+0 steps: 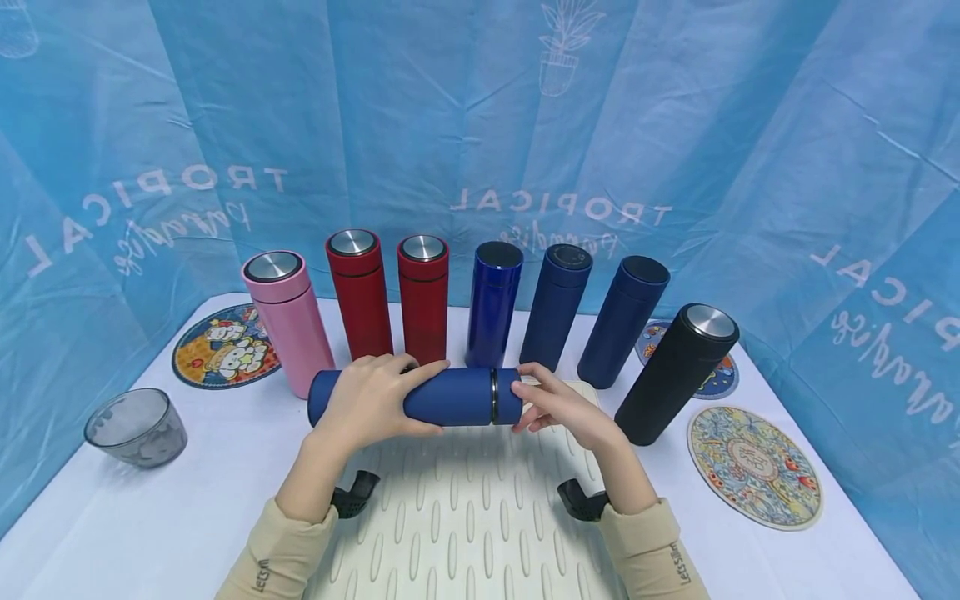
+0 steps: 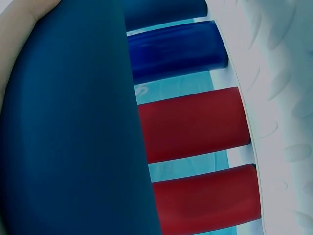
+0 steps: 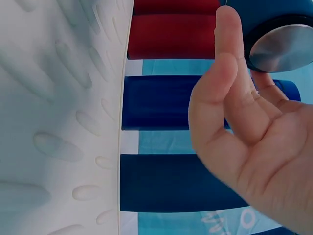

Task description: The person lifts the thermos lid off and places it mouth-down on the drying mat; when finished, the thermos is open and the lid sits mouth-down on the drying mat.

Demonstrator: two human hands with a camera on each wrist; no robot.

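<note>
A blue thermos bottle (image 1: 450, 397) lies sideways in the air above the cream ridged mat (image 1: 457, 508). My left hand (image 1: 371, 396) grips it around the body, near the base end. At its other end, my right hand (image 1: 562, 408) pinches the lid (image 1: 509, 397), beyond a shiny ring. The right wrist view shows the lid's round steel top (image 3: 283, 49) between the fingers, with other fingers loosely bent beside it. In the left wrist view the thermos body (image 2: 73, 127) fills the left side and hides most of that hand.
Behind stand a pink thermos (image 1: 288, 325), red thermoses (image 1: 425, 308), blue thermoses (image 1: 555, 308) and, at right, a black thermos (image 1: 671, 375). A grey glass bowl (image 1: 138, 429) sits at left. Round patterned coasters (image 1: 753, 467) lie on both sides of the white table (image 1: 810, 567).
</note>
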